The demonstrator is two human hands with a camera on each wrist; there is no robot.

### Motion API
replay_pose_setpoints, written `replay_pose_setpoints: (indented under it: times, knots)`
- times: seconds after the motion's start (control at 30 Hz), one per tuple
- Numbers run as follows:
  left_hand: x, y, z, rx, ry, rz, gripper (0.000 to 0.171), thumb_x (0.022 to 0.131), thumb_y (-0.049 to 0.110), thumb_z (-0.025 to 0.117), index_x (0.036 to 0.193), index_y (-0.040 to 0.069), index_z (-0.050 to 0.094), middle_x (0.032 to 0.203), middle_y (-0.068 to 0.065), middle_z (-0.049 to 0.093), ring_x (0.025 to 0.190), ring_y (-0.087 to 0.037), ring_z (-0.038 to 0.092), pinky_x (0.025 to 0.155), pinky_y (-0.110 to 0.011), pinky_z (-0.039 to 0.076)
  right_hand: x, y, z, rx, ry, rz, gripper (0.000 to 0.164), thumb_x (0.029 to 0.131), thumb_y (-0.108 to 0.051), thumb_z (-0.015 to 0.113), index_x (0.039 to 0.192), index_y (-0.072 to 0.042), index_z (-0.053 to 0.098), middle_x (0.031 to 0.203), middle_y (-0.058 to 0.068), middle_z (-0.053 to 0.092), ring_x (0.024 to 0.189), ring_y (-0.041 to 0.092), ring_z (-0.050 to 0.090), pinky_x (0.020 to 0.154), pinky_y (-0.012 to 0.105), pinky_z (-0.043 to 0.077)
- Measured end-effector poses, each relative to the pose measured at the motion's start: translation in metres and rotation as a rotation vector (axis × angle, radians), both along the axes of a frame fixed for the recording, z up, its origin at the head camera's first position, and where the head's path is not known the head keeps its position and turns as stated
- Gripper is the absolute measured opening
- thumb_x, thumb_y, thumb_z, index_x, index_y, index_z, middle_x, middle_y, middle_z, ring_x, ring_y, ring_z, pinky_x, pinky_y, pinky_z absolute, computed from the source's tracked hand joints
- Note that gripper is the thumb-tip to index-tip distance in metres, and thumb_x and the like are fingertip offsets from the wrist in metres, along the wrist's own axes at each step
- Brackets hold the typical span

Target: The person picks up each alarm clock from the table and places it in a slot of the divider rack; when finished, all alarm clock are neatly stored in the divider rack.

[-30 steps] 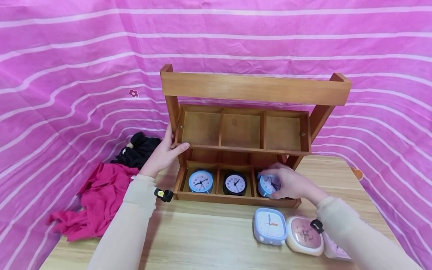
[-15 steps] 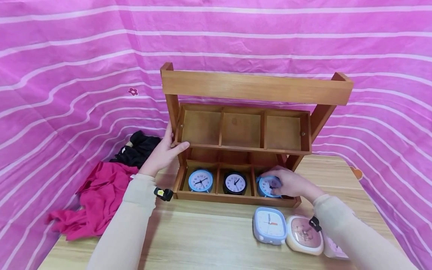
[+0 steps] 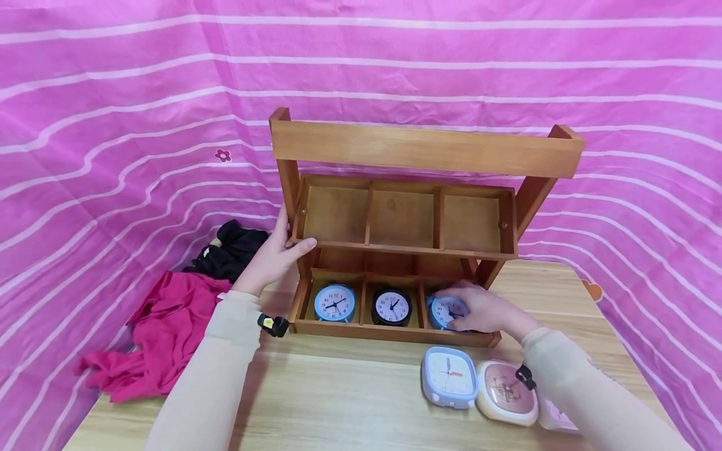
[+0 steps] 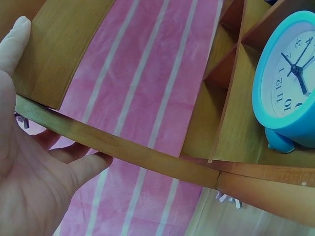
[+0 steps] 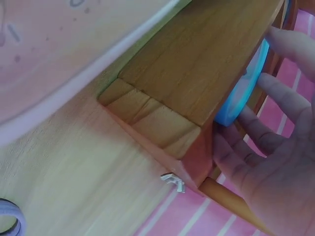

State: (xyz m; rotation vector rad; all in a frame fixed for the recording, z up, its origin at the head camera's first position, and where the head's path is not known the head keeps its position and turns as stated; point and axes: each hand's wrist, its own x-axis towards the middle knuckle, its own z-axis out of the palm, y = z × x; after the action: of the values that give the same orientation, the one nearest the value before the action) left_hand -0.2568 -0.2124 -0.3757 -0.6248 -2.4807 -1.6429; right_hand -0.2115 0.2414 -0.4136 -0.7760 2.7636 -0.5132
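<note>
A two-tier wooden rack (image 3: pixel 420 147) with divided trays stands on the table. My left hand (image 3: pixel 273 258) grips its left side post, thumb in front and fingers behind, as the left wrist view shows. In the lower tray's right compartment my right hand (image 3: pixel 482 307) holds a round blue alarm clock (image 3: pixel 442 312) around its rim; the hand covers part of the clock's right side. Another blue alarm clock (image 3: pixel 335 303) sits in the lower left compartment and a black alarm clock (image 3: pixel 392 307) in the middle one. The upper tray's three compartments hold nothing.
In front of the rack's right end lie a square blue clock (image 3: pixel 450 377), a cream-rimmed clock (image 3: pixel 509 393) and a pink clock (image 3: pixel 555 416), partly under my right forearm. Red cloth (image 3: pixel 169 326) and a black cloth bundle (image 3: pixel 234 250) lie at left. A striped pink curtain hangs behind.
My right hand and the blue clock have shifted slightly within the lower right compartment, a little to the left. My left hand keeps its place on the rack.
</note>
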Motion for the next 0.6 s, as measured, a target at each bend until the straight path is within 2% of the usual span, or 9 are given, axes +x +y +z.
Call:
replay_pose_setpoints:
  times: [0.17, 0.3, 0.47, 0.6]
  knots:
    - [-0.002, 0.002, -0.003, -0.004, -0.005, -0.015, 0.099, 0.102, 0.031, 0.069, 0.162, 0.053, -0.007, 0.173, -0.008, 0.017, 0.153, -0.036, 0.032, 0.119, -0.061, 0.033, 0.016, 0.002, 0.005, -0.035, 0.057, -0.025, 0.068, 0.09, -0.038, 0.081, 0.15, -0.015, 0.057, 0.145, 0.021, 0.052, 0.13, 0.047, 0.051, 0.101, 0.068, 0.049]
    - [-0.003, 0.004, -0.005, -0.013, -0.005, -0.015, 0.099, 0.102, 0.03, 0.068, 0.162, 0.053, -0.006, 0.173, -0.006, 0.017, 0.153, -0.036, 0.032, 0.119, -0.061, 0.033, 0.038, 0.003, 0.013, -0.106, 0.111, -0.018, 0.067, 0.091, -0.043, 0.081, 0.15, -0.02, 0.058, 0.145, 0.014, 0.054, 0.128, 0.039, 0.054, 0.098, 0.064, 0.053]
    - [-0.001, 0.001, -0.003, -0.015, -0.002, -0.001, 0.098, 0.102, 0.03, 0.068, 0.163, 0.052, -0.006, 0.173, -0.005, 0.017, 0.154, -0.035, 0.031, 0.117, -0.062, 0.035, 0.072, -0.006, 0.022, -0.078, 0.159, 0.081, 0.069, 0.088, -0.048, 0.083, 0.147, -0.023, 0.059, 0.141, 0.005, 0.057, 0.125, 0.029, 0.057, 0.099, 0.057, 0.055]
    - [-0.002, -0.001, -0.002, -0.018, 0.001, -0.003, 0.1, 0.102, 0.03, 0.069, 0.163, 0.052, -0.008, 0.174, -0.003, 0.013, 0.156, -0.034, 0.027, 0.118, -0.062, 0.034, 0.096, -0.013, 0.017, -0.029, 0.186, 0.163, 0.075, 0.081, -0.05, 0.087, 0.146, -0.024, 0.061, 0.138, 0.0, 0.059, 0.124, 0.024, 0.057, 0.097, 0.053, 0.055]
